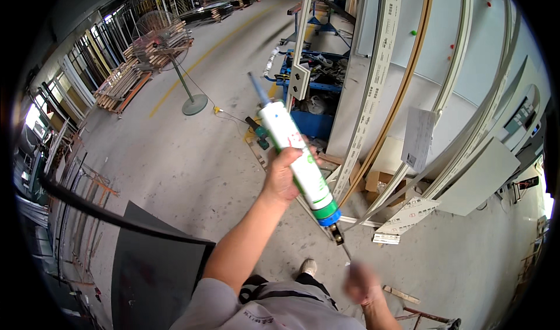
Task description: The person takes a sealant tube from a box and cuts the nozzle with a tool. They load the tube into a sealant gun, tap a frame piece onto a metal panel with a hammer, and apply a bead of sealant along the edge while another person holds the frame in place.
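My left hand [283,175] is wrapped around a white and green sealant cartridge [296,161], held at a slant in front of me. Its thin blue nozzle [258,88] points up and to the left. At the cartridge's lower end sit a blue ring [328,216] and a dark metal fitting [336,234], from which a thin rod [346,251] runs down to the right. Close to the rod's end is my right hand [360,284], smeared by motion. Its fingers cannot be made out, nor whether they grip the rod.
Tall white frame profiles [373,91] lean upright on the right, beside a cardboard box [382,184]. A blue tool cart [318,123] and a green cordless tool [259,134] are ahead. On the left stand a pedestal fan [192,104] and a dark panel [151,271]. A wood strip [401,295] lies on the floor.
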Available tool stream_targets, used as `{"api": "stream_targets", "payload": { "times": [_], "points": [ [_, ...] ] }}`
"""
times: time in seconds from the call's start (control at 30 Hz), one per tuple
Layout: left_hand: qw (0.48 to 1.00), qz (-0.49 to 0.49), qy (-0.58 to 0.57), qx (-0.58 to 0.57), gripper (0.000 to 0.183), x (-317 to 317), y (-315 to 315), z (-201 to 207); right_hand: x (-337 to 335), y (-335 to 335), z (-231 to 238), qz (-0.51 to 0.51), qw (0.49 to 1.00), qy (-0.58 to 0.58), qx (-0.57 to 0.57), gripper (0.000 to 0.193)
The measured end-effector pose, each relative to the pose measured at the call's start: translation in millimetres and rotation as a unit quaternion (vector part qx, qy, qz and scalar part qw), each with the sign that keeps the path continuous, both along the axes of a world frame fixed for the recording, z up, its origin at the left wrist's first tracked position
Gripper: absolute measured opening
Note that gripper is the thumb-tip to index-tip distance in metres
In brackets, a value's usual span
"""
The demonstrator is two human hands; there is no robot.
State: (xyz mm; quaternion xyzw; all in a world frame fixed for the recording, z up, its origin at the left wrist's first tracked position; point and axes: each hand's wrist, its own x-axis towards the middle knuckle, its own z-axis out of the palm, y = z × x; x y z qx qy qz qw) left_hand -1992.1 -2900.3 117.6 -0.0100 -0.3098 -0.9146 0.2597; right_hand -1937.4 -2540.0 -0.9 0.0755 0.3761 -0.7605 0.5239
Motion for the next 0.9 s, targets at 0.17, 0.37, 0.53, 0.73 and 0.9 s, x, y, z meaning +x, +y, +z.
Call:
{"api": "stream_targets", "payload": {
  "times": [0.17, 0.37, 0.53, 0.73, 0.9],
  "points": [
    [0.971, 0.095, -0.179, 0.128, 0.031, -16.2, -86.8, -32.2, -55.8, -51.9, 28.3, -0.023, 0.989, 0.104, -0.101, 0.091],
    [0.92, 0.161, -0.274, 0.229, 0.029, -46.7, -201.1, -114.6, -158.4, -195.9, 28.6, 0.047, 0.679, 0.724, 0.114, 0.109],
    [0.897, 0.075, -0.313, 0.304, 0.03, -90.9, -284.4, -194.0, -210.0, -379.9, -6.0, 0.326, 0.73, 0.596, 0.077, 0.069],
    [0.855, 0.14, -0.34, 0.365, 0.031, -132.2, -414.7, -233.0, -234.3, -548.2, 2.5, 0.341, 0.793, 0.494, 0.104, 0.05],
    [0.895, -0.064, -0.343, 0.278, 0.061, -148.5, -509.7, -262.2, -292.7, -672.8, 12.8, 0.271, 0.833, 0.466, 0.123, 0.029]
  ]
}}
